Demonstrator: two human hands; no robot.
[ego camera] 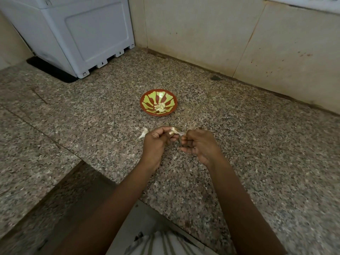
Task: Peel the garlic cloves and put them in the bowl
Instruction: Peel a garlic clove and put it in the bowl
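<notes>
A red bowl with a green pattern [147,105] stands on the speckled granite counter and holds several peeled garlic cloves [159,107]. In front of it, my left hand [156,142] grips a garlic clove [173,129] at its fingertips. My right hand [199,146] pinches a strip of white skin [180,133] that stretches from that clove. Both hands hover just above the counter, close together. An unpeeled piece of garlic [143,133] lies on the counter just left of my left hand.
A white appliance [77,32] on a black mat stands at the back left. A tiled wall [230,37] runs behind the bowl and along the right. The counter's front edge [165,214] steps inward near my forearms. Small skin scraps [199,128] lie beyond my right hand.
</notes>
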